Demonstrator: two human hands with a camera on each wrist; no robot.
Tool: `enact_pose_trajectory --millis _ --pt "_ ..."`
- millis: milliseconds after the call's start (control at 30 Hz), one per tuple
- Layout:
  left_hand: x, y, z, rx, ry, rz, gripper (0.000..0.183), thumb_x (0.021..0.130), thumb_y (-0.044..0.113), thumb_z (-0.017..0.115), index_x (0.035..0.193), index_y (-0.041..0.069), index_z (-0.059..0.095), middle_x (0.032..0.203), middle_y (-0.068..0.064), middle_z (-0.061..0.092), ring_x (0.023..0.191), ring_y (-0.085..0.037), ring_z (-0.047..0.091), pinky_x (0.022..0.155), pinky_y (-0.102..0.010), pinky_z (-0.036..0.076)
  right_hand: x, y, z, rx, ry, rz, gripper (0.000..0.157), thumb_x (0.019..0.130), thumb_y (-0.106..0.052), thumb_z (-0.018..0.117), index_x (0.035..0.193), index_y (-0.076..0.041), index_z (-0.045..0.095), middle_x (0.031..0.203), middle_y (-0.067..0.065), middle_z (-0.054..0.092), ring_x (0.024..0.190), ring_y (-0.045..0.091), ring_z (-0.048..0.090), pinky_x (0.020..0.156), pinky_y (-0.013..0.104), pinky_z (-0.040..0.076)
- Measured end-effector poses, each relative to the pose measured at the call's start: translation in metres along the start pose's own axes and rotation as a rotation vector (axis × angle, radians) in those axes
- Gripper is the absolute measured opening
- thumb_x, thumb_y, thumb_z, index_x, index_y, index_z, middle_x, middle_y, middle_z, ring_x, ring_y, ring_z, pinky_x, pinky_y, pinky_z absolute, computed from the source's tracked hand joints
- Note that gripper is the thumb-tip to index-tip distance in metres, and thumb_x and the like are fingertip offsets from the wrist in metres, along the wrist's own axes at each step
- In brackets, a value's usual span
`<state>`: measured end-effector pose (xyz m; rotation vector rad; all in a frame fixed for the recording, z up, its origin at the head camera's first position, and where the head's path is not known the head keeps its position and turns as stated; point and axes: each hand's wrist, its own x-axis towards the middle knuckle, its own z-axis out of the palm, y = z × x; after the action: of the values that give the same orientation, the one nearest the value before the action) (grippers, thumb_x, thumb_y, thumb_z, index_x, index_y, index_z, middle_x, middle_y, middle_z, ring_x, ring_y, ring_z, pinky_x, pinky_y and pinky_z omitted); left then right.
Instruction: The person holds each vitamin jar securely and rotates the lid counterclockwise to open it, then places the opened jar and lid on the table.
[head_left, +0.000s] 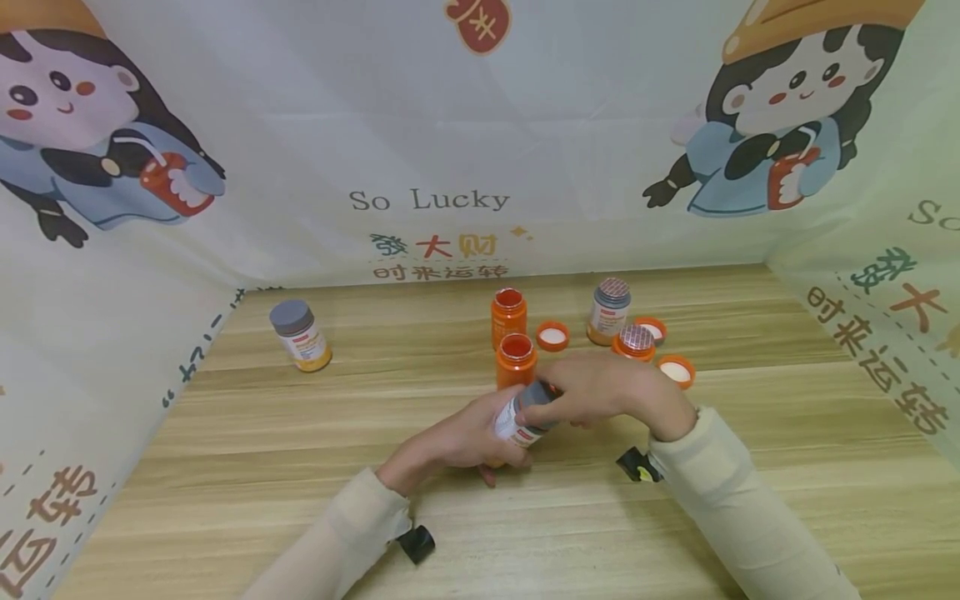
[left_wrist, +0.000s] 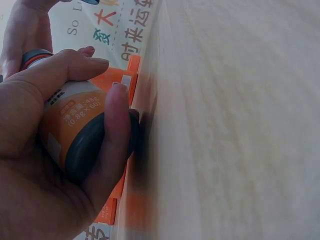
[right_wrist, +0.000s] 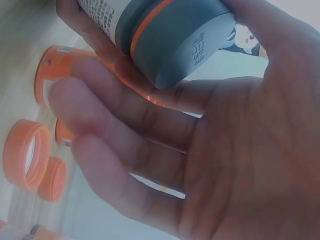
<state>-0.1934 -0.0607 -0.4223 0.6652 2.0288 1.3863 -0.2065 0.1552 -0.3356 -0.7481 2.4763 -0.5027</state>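
My left hand (head_left: 480, 429) grips a pill bottle (left_wrist: 75, 122) with a white and orange label, tilted with its grey base toward the palm. At the bottle's upper end sits a grey cap (right_wrist: 182, 42), and an orange ring shows below it in the right wrist view. My right hand (head_left: 607, 385) reaches over from the right and holds this cap between thumb and index finger, the other fingers bent loosely below it. Just behind the hands stands an uncapped orange bottle (head_left: 516, 360), partly hidden by them. A second uncapped orange bottle (head_left: 509, 318) is behind that.
At the left stands a grey-capped bottle (head_left: 302, 336). Toward the right are a foil-sealed grey bottle (head_left: 610, 312) and a foil-sealed orange bottle (head_left: 634, 342). Orange caps lie around them, including one cap (head_left: 552, 335) inside up. A printed cloth (head_left: 450, 150) hangs behind the wooden table (head_left: 247, 467).
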Motion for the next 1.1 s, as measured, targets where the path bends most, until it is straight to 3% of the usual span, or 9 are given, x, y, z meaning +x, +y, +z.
enact_pose_trajectory --millis 333,600,867,1100 --pt "0.0008 -0.0014 -0.0005 -0.006 -0.010 0.009 0.058 0.083 0.003 0.077 0.133 0.015 0.050 0.106 -0.009 0.062 0.080 -0.017 0.063 0.046 -0.035 0.060 -0.0006 0.0006 -0.0009 -0.003 0.012 0.004 0.047 0.094 -0.065 0.061 0.101 -0.018 0.062 0.082 -0.001 0.064 0.061 0.017 0.065 0.059 0.029 0.049" --pt "0.0005 -0.0013 -0.0001 -0.014 0.002 0.001 0.060 0.082 0.004 0.078 0.134 0.019 0.051 0.105 -0.006 0.060 0.081 -0.017 0.062 0.046 -0.035 0.060 -0.0002 -0.0009 0.0009 -0.046 0.046 -0.012 0.043 0.087 -0.062 0.070 0.098 -0.022 0.064 0.085 -0.001 0.066 0.062 0.015 0.064 0.059 0.030 0.051" --pt "0.0001 -0.0008 0.0001 -0.002 0.000 0.007 0.057 0.083 0.004 0.078 0.132 0.017 0.051 0.107 -0.007 0.062 0.079 -0.016 0.062 0.046 -0.036 0.060 0.0000 0.0005 -0.0004 -0.024 0.022 -0.004 0.045 0.096 -0.064 0.059 0.098 -0.019 0.063 0.078 -0.001 0.064 0.060 0.017 0.063 0.057 0.028 0.046" --pt "0.0007 -0.0006 0.0008 -0.002 0.000 0.009 0.059 0.081 0.005 0.079 0.132 0.017 0.052 0.106 -0.007 0.060 0.081 -0.017 0.061 0.047 -0.037 0.061 -0.0003 0.0001 -0.0001 -0.037 0.035 -0.012 0.042 0.088 -0.061 0.069 0.097 -0.021 0.063 0.083 -0.001 0.066 0.062 0.014 0.063 0.058 0.029 0.052"
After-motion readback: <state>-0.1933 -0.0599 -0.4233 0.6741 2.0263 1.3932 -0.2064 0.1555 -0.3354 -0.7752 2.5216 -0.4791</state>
